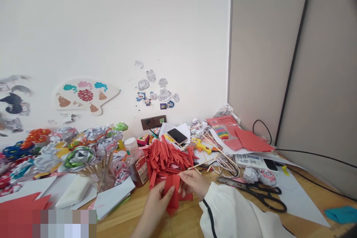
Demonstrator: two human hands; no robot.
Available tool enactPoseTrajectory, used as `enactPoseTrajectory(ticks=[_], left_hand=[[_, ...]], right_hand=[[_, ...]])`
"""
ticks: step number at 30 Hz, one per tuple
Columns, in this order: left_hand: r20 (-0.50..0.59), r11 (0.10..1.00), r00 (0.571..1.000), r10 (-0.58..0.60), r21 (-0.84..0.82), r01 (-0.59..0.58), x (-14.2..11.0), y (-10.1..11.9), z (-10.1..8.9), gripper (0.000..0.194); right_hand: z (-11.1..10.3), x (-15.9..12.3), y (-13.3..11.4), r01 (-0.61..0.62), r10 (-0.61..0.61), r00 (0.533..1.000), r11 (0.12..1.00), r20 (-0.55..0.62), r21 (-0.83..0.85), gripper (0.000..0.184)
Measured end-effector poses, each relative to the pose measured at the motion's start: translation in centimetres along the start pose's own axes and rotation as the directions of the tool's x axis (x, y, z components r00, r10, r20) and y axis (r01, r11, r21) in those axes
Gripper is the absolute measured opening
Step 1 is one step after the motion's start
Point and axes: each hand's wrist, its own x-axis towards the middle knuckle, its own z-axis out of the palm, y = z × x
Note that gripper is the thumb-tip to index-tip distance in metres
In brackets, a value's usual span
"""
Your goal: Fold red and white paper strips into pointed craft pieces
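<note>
Between my two hands is a strip of red paper (173, 198), held upright just above the wooden table's front. My left hand (159, 198) grips its lower left part, thumb pressed on the front face. With fingertips pinched together, my right hand (195, 183) holds the upper right edge of the red paper. Some of the right fingers are hidden behind it. Right behind the hands rises a heap of folded red paper strips (164, 156). Another red piece (186, 196) lies under my right hand.
Black-handled scissors (264, 195) lie right of my right sleeve. A bottle (132, 156) and a box (141, 171) stand left of the heap. Behind are a phone (177, 136), a yellow glue gun (203, 145) and red sheets (252, 139). Paper flowers (79, 157) crowd the left.
</note>
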Motion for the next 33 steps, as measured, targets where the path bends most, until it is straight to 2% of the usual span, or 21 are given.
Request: enactPoseTrajectory(ticks=[4,8,14,25,33], left_hand=[[0.013,0.999,1.0,-0.005,0.034,0.005,-0.02,-0.05,0.02,0.024],[-0.006,0.999,1.0,-0.011,0.047,0.011,-0.06,-0.27,0.1,0.027],[0.028,0.999,0.999,-0.024,0.028,0.024,-0.19,0.14,0.18,0.027],[-0.051,0.998,0.998,-0.037,0.053,0.04,-0.21,0.08,0.35,0.027],[0.006,0.999,1.0,-0.001,0.049,0.001,-0.32,0.3,0.34,0.026]], right_hand=[[-0.18,-0.15,-0.17,0.034,-0.043,0.998,0.983,-0.045,-0.181,0.039],[-0.35,-0.06,0.11,0.024,-0.058,0.99,0.966,-0.127,-0.257,0.039],[-0.64,0.15,0.57,0.023,-0.07,0.986,0.956,-0.154,-0.292,0.037],[-0.59,-0.01,0.23,0.048,-0.098,0.985,0.945,-0.14,-0.324,0.034],[-0.83,-0.04,-0.1,0.055,-0.098,0.989,0.941,-0.113,-0.333,0.034]])
